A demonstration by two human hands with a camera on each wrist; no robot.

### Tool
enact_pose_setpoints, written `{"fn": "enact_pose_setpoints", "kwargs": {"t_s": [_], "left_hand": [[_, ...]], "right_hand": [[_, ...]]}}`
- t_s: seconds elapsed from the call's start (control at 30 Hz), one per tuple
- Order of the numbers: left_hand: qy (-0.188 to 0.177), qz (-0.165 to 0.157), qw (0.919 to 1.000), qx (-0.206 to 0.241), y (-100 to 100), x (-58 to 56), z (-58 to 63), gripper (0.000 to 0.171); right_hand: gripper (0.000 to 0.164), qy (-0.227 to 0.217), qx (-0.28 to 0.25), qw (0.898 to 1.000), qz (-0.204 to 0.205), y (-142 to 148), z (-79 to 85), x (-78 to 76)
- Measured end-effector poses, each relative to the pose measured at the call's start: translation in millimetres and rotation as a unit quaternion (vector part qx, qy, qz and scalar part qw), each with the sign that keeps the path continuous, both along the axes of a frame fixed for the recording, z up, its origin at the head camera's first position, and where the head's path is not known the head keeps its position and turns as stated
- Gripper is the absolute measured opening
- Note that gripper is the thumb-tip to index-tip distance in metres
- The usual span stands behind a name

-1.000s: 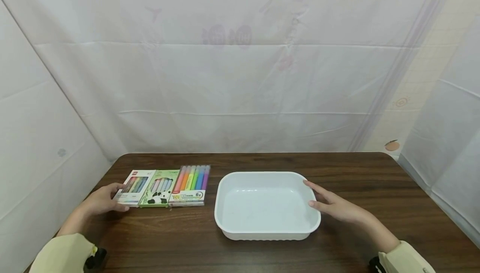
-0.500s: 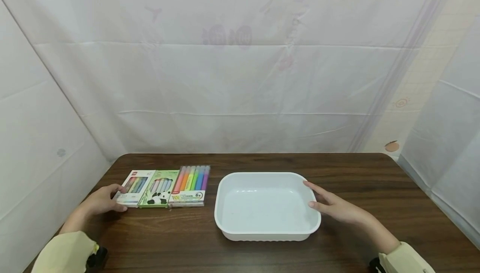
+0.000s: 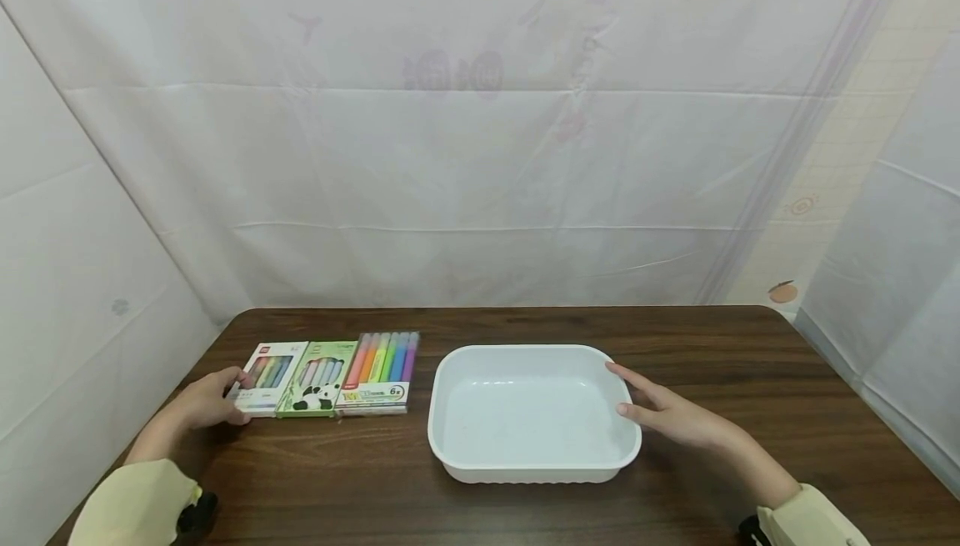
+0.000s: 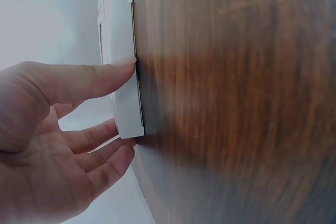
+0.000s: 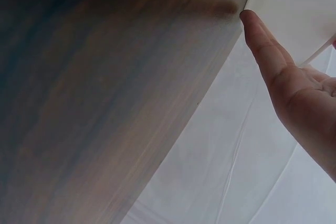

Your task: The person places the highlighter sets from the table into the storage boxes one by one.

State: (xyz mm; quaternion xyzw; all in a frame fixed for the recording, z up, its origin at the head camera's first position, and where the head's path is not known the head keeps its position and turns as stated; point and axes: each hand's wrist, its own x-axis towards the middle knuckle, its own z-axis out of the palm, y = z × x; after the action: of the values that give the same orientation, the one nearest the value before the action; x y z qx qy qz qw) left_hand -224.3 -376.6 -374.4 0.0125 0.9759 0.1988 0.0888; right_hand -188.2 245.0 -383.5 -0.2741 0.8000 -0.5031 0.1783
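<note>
My left hand (image 3: 206,398) holds the near left corner of a white box of coloured pens (image 3: 272,375) that lies flat on the table. In the left wrist view, the thumb presses the box's end face while the other fingers curl round its side. Directly right of it lie a green panda box of pens (image 3: 317,375) and a clear pack of highlighters (image 3: 381,367), side by side. My right hand (image 3: 678,417) touches the right side of a white rectangular tray (image 3: 534,474), fingers stretched along the rim. In the right wrist view, the straight thumb meets the tray's wall (image 5: 294,9).
The dark wooden table (image 3: 337,488) has rounded far corners. A pale printed cloth (image 3: 480,196) hangs behind it, with white sheets at both sides. A strip of bare wood separates the highlighter pack from the tray.
The left hand's thumb has slid slightly left along the white box's near edge. The right hand, the tray and the packs look nearly unchanged.
</note>
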Motion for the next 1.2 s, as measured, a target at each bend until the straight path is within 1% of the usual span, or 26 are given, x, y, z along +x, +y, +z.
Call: {"fn": "enact_pose_setpoints", "kwargs": {"t_s": [0.27,0.47,0.57,0.67,0.77,0.83,0.87,0.9,1.0,1.1,1.2], "left_hand": [[0.000,-0.004,0.9999,-0.011,-1,0.9,3.8,0.041],[0.021,-0.021,0.9996,0.002,-5,3.2,6.0,0.040],[0.021,-0.023,0.9994,0.013,-8,4.3,7.4,0.040],[0.011,-0.023,0.9991,0.035,-11,5.4,8.7,0.041],[-0.006,-0.019,0.9963,0.083,-14,7.1,9.6,0.043],[-0.018,-0.010,0.9936,0.111,-16,8.3,11.0,0.046],[-0.025,-0.005,0.9920,0.124,-17,8.8,11.7,0.048],[-0.029,-0.001,0.9914,0.127,-17,9.0,12.6,0.050],[-0.028,0.003,0.9927,0.117,-18,8.7,15.8,0.054],[-0.020,0.001,0.9944,0.104,-18,8.3,18.1,0.056],[-0.013,0.004,0.9946,0.103,-17,8.8,19.1,0.057]], "right_hand": [[0.064,-0.011,-0.001,1.000,0.002,0,0.9,0.0],[0.064,-0.030,-0.016,0.999,0.004,0,1.4,0.4],[0.064,-0.031,-0.016,0.999,0.001,0,1.7,0.5],[0.064,-0.028,-0.012,1.000,-0.003,0,2.0,0.5],[0.064,-0.028,-0.010,1.000,-0.004,0,2.2,0.4],[0.064,-0.029,-0.009,1.000,-0.004,1,2.2,0.4],[0.064,-0.028,-0.008,1.000,-0.002,1,2.2,0.3],[0.064,-0.030,-0.007,1.000,-0.003,1,2.4,0.3],[0.065,-0.033,-0.008,0.999,0.000,2,3.1,0.1],[0.065,-0.035,-0.012,0.999,0.004,2,3.8,-0.1],[0.065,-0.035,-0.016,0.999,0.009,3,3.9,-0.4]]}}
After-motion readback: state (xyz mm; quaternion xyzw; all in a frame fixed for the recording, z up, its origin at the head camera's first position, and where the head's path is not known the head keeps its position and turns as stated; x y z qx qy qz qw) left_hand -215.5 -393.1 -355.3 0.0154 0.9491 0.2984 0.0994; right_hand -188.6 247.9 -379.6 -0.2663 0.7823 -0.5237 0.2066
